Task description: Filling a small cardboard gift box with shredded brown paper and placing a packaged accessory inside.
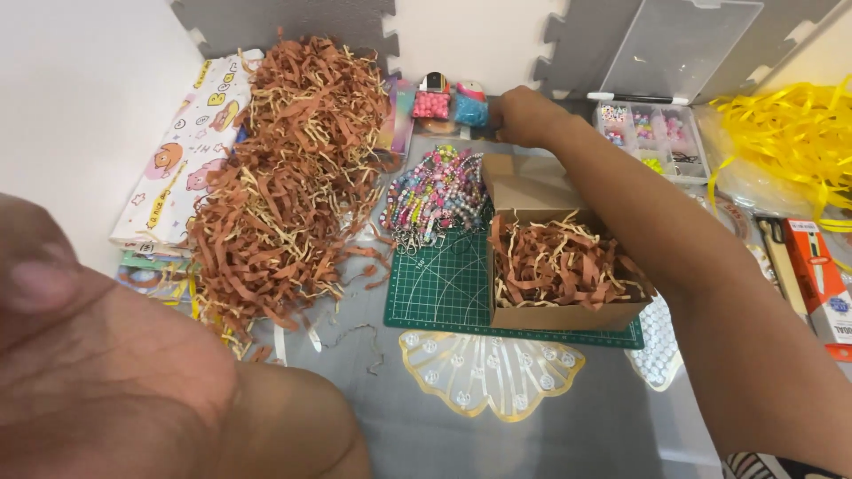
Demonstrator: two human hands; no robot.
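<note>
I see my right hand (524,115) curled at the desk's far edge beside small bead pouches (453,102); its grip I cannot tell. Nearer lies the open cardboard box of brown paper shreds (559,266). My left hand (98,355) hangs open.

Wall: a plain white wall (80,98) fills the left side and runs on behind the work area, where a paler strip (470,35) shows between the mats.
Mats against the wall: two grey foam puzzle mats (266,22) with jigsaw-toothed edges stand upright at the back, one to the left, one (586,40) to the right.
Work surface: a smooth grey surface (532,426), slightly glossy, spreads across the lower middle of the view.
Light: even, soft and bright, with only faint shadows on the grey surface.
Windows and furniture: none in view.
</note>
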